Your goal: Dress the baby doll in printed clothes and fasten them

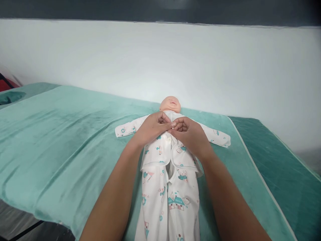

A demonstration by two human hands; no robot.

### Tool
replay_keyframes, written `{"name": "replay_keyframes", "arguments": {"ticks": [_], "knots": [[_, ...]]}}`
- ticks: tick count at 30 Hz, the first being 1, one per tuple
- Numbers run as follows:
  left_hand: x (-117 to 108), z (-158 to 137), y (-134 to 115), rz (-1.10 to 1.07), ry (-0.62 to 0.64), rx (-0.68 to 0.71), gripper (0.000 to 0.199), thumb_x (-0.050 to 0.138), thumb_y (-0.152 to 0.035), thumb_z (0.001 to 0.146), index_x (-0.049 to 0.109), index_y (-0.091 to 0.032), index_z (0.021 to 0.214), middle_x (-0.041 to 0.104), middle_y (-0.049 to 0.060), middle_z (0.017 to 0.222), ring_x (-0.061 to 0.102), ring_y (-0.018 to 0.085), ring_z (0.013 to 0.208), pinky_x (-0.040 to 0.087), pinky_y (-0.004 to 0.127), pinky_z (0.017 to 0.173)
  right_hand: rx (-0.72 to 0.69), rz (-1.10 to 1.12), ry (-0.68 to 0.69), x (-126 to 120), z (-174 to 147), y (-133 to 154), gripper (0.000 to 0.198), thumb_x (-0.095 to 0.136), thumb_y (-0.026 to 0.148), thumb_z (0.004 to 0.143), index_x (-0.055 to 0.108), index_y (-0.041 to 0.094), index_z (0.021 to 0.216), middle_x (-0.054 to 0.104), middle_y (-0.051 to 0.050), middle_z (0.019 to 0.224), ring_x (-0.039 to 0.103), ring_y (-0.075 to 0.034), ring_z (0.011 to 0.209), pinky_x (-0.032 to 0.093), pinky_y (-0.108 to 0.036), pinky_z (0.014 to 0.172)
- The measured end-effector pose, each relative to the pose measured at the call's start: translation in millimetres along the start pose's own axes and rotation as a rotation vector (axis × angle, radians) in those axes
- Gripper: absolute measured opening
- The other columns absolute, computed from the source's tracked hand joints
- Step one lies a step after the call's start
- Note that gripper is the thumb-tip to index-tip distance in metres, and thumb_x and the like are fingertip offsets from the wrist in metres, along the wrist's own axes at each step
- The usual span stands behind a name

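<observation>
A baby doll (170, 103) lies on its back, its head toward the wall. It wears a white printed baby jacket (157, 150) with both sleeves spread wide, and matching white printed trousers (155, 201). Over the doll's chest, my left hand (156, 125) pinches the jacket's front edge between thumb and fingers. My right hand (187, 130) meets it there, its thumb and fingers closed on the same front opening. Below my hands the two jacket fronts part toward the hem. Whatever small fastening is between my fingertips is hidden.
A light green plush blanket (62, 134) covers the bed under the doll, with creases on the left. Darker green cloth (283, 167) shows along the right side. Behind the bed rises a white wall (160, 60). A red item (7, 83) is at the far left.
</observation>
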State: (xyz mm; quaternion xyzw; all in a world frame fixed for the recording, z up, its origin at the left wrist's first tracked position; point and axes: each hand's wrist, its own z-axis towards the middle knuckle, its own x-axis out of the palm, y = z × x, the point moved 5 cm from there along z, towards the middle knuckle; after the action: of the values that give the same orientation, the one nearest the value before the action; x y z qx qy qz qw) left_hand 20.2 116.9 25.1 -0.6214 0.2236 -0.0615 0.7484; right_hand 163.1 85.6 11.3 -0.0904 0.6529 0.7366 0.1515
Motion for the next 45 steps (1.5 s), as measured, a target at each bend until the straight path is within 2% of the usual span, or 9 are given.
{"name": "replay_keyframes", "arguments": {"ticks": [6, 16, 23, 26, 28, 31, 34, 40, 45], "knots": [[3.9, -0.3, -0.6, -0.019, -0.004, 0.005, 0.012, 0.064, -0.028, 0.077, 0.058, -0.019, 0.082, 0.057, -0.001, 0.073, 0.049, 0.009, 0.063, 0.036, 0.022, 0.056, -0.050, -0.091, -0.008, 1.6, -1.9, 6.3, 0.015, 0.067, 0.026, 0.071, 0.064, 0.023, 0.085, 0.063, 0.004, 0.068, 0.052, -0.012, 0.056, 0.041, -0.026, 0.055], [0.4, -1.8, 0.4, -0.079, 0.031, -0.009, 0.012, 0.065, -0.029, 0.079, 0.058, -0.020, 0.083, 0.054, -0.002, 0.070, 0.044, 0.007, 0.056, 0.033, 0.022, 0.051, -0.079, -0.089, 0.040, 2.1, -1.5, 3.8, 0.033, 0.071, 0.030, 0.072, 0.062, 0.024, 0.103, 0.063, 0.005, 0.070, 0.056, -0.013, 0.061, 0.043, -0.027, 0.059], [-2.4, -3.2, 0.9, 0.005, 0.064, -0.023, 0.013, 0.059, -0.032, 0.084, 0.060, -0.021, 0.089, 0.058, -0.002, 0.074, 0.042, 0.008, 0.055, 0.030, 0.022, 0.048, -0.003, 0.076, 0.115, -2.0, -0.6, 0.4, 0.027, 0.066, 0.033, 0.078, 0.063, 0.023, 0.103, 0.064, 0.003, 0.071, 0.055, -0.012, 0.061, 0.040, -0.024, 0.051], [0.2, 0.8, 4.2, 0.059, 0.017, 0.034, 0.013, 0.060, -0.030, 0.084, 0.061, -0.020, 0.092, 0.060, -0.001, 0.076, 0.049, 0.010, 0.062, 0.039, 0.023, 0.056, 0.004, 0.210, -0.002, -6.2, 2.7, -5.4, 0.018, 0.060, 0.032, 0.081, 0.065, 0.021, 0.095, 0.064, 0.001, 0.072, 0.053, -0.010, 0.057, 0.040, -0.023, 0.050], [0.2, 6.0, 7.7, 0.137, -0.110, 0.111, 0.013, 0.058, -0.028, 0.085, 0.061, -0.019, 0.094, 0.063, 0.001, 0.081, 0.055, 0.012, 0.072, 0.045, 0.025, 0.066, -0.036, 0.229, -0.137, -10.6, 5.6, -10.4, 0.017, 0.060, 0.032, 0.082, 0.065, 0.020, 0.093, 0.065, 0.000, 0.075, 0.054, -0.010, 0.059, 0.044, -0.025, 0.055], [2.1, 13.4, 10.5, 0.327, -0.279, 0.294, 0.019, 0.050, -0.025, 0.090, 0.063, -0.019, 0.103, 0.068, 0.006, 0.106, 0.060, 0.018, 0.099, 0.048, 0.032, 0.088, -0.135, 0.158, -0.287, -15.0, 9.3, -17.6, 0.018, 0.061, 0.032, 0.081, 0.066, 0.021, 0.095, 0.069, -0.004, 0.095, 0.063, -0.015, 0.083, 0.052, -0.031, 0.077], [8.5, 19.6, 13.5, 0.475, -0.248, 0.417, 0.032, 0.042, -0.024, 0.096, 0.060, -0.021, 0.121, 0.063, 0.007, 0.131, 0.053, 0.020, 0.124, 0.041, 0.037, 0.106, -0.197, 0.025, -0.256, -11.7, 13.8, -24.0, 0.027, 0.059, 0.034, 0.083, 0.064, 0.022, 0.107, 0.065, -0.008, 0.120, 0.059, -0.022, 0.112, 0.047, -0.040, 0.098], [11.0, 24.3, 19.9, 0.584, -0.160, 0.343, 0.041, 0.031, -0.029, 0.100, 0.059, -0.024, 0.130, 0.061, 0.003, 0.139, 0.051, 0.019, 0.131, 0.038, 0.038, 0.111, -0.255, -0.212, -0.071, -0.9, 18.7, -27.7, 0.042, 0.047, 0.042, 0.091, 0.058, 0.024, 0.128, 0.052, -0.008, 0.144, 0.041, -0.024, 0.137, 0.026, -0.047, 0.117], [11.9, 25.1, 22.0, 0.647, -0.181, 0.279, 0.041, 0.032, -0.031, 0.100, 0.063, -0.022, 0.126, 0.061, 0.001, 0.138, 0.049, 0.020, 0.133, 0.036, 0.038, 0.113, -0.249, -0.246, -0.080, -0.1, 19.0, -27.0, 0.042, 0.045, 0.044, 0.092, 0.060, 0.023, 0.125, 0.053, -0.008, 0.144, 0.041, -0.023, 0.137, 0.027, -0.044, 0.118]]}}
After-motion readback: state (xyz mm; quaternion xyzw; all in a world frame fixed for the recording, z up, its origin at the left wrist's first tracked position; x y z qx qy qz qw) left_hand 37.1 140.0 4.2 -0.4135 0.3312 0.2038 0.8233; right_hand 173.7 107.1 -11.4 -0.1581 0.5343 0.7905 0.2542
